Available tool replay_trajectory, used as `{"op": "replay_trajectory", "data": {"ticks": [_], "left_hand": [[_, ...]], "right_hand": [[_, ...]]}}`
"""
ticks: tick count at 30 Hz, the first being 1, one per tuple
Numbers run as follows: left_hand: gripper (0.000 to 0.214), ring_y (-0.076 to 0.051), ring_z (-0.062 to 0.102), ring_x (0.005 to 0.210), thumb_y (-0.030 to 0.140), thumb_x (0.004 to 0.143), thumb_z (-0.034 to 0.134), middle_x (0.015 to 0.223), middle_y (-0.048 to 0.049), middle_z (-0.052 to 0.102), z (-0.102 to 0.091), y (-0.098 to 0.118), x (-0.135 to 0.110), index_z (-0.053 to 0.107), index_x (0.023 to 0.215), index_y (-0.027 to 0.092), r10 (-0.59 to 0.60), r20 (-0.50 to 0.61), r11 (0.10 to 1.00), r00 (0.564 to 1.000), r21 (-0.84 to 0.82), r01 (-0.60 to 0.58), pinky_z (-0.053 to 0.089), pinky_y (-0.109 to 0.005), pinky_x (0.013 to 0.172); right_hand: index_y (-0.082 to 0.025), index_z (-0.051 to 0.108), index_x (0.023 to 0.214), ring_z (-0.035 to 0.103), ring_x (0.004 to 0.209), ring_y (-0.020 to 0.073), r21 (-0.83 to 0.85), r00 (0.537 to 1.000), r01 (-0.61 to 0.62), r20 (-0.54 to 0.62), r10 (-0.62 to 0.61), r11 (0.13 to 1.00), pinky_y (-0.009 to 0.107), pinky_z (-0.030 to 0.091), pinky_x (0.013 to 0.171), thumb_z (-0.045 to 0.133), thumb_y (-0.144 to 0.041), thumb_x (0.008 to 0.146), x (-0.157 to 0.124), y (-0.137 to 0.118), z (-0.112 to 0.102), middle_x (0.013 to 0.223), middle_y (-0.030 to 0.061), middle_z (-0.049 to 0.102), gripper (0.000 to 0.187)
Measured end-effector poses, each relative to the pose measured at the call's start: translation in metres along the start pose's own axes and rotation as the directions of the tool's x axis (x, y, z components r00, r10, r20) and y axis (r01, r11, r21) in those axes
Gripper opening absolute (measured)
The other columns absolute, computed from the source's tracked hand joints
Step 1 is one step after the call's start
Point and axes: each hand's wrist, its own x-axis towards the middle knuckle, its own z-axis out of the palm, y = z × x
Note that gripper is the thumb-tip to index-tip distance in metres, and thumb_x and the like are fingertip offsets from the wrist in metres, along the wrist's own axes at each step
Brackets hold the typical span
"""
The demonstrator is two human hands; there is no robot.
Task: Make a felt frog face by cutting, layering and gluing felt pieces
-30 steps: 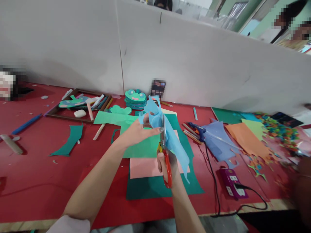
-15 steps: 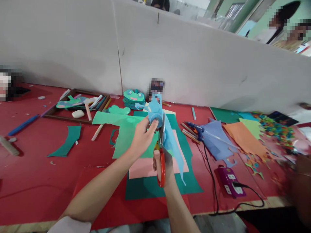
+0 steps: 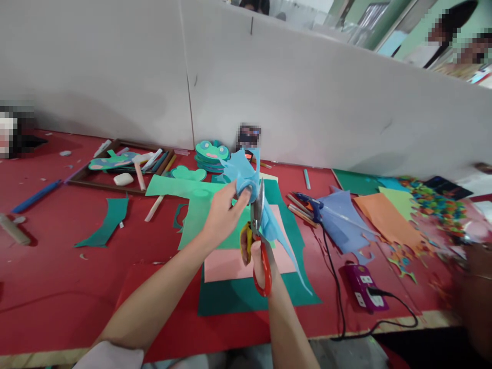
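My left hand (image 3: 225,212) pinches a piece of light blue craft sheet (image 3: 246,171), thumb on top, holding it above the table. Ragged cut edges stick up from the sheet, and a long strip of it trails down to the right. In my right hand (image 3: 261,261) is a pair of scissors (image 3: 258,207) with red and yellow handles. Their blades point away from me, slightly parted, at the blue sheet beside my left thumb. Beneath both hands lie a light green sheet (image 3: 196,220), a pink sheet (image 3: 226,266) and a dark green sheet (image 3: 238,302).
Frog-face cutouts (image 3: 212,154) are stacked by the white partition (image 3: 115,66). At left stands a brown frame (image 3: 82,184) with markers. A glue gun (image 3: 313,202) rests right on purple sheet (image 3: 342,220), its cord near a purple power block (image 3: 367,287). Another person's blurred arm (image 3: 474,292) is far right.
The scissors' handles have spread apart, and my right hand has shifted slightly right. The blue sheet has turned a little in my left hand, its trailing strip swinging right.
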Motion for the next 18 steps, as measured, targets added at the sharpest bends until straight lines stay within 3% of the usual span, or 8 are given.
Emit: {"op": "replay_trajectory", "data": {"ticks": [12,18], "left_hand": [[0.027,-0.012,0.046,0.064,0.033,0.093,0.043,0.070,0.0008,0.052,-0.007,0.003,0.002,0.046,0.070,0.020,0.082,0.034,0.995,0.996,0.056,-0.083,0.040,-0.025,0.064],[0.023,-0.013,0.046,0.065,0.030,0.094,0.042,0.071,0.0007,0.051,-0.006,0.003,0.002,0.046,0.074,0.020,0.106,0.028,0.993,0.994,0.058,-0.107,0.040,-0.026,0.064]], "right_hand": [[-0.019,0.052,0.074,0.036,0.039,0.0098,0.028,0.995,-0.099,0.006,0.099,0.995,0.023,0.028,0.038,0.038,-0.075,0.080,-0.006,-0.011,-0.001,0.046,-0.0053,0.038,0.058],[-0.021,0.043,0.061,0.034,0.036,0.0091,0.051,0.992,-0.123,-0.012,0.123,0.991,0.023,0.026,0.035,0.037,-0.076,0.080,-0.008,-0.013,0.002,0.042,-0.0058,0.033,0.058]]}}
